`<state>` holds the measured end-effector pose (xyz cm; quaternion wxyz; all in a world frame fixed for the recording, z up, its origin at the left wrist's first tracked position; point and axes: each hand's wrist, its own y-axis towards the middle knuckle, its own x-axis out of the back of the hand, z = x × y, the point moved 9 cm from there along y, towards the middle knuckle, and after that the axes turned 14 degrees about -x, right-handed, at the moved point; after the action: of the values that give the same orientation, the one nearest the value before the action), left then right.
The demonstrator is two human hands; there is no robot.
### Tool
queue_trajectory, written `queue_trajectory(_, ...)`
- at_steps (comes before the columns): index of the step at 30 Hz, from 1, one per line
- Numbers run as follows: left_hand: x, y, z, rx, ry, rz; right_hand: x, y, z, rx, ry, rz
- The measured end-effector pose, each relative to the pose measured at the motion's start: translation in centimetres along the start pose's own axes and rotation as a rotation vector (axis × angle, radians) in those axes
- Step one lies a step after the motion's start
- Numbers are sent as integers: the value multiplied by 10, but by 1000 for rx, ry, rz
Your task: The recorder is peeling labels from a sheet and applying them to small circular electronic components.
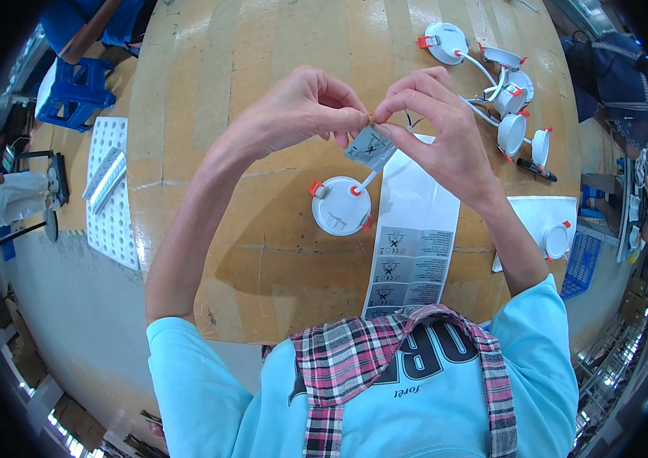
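Labelling step, by the look of it: left hand point(305, 107) and right hand point(431, 126) both pinch a grey label point(370, 147) on the cord just above the round white downlight point(340, 205). Pressing flat likely follows.

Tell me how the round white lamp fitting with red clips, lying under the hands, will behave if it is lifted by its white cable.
The round white lamp fitting with red clips looks thin and plastic, so probably light. Its white cable runs up toward the grey label pinched by both hands, so it would likely dangle and swing. Lying flat on the wooden table, it seems unlikely to roll.
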<state>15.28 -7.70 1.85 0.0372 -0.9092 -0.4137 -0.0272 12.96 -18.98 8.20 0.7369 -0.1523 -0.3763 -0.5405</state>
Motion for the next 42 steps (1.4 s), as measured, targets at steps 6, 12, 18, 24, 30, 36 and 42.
queue_trajectory(6, 1, 2, 4, -7, 18, -5, -3, -5, 12, 179, -147, -111)
queue_trajectory(12, -1, 2, 9, 21, -21, -2, -5, -14, 21, 336, -242, -181)
queue_trajectory(18, 14, 2, 21, 23, 64, -35, -1, -27, 27, 367, -169, -128)
queue_trajectory(24, 15, 8, 20, -90, 75, -76, 7, -30, 20, 303, -22, -54)
queue_trajectory(30, 11, 21, 28, -114, 161, -33, 4, -27, 15, 259, 61, 45)
queue_trajectory(36, 6, 32, 31, -195, -71, -122, 3, -25, 5, 234, 128, 59)
queue_trajectory(42, -8, 19, 49, -35, -383, -323, 4, -21, -18, 103, 196, 8)
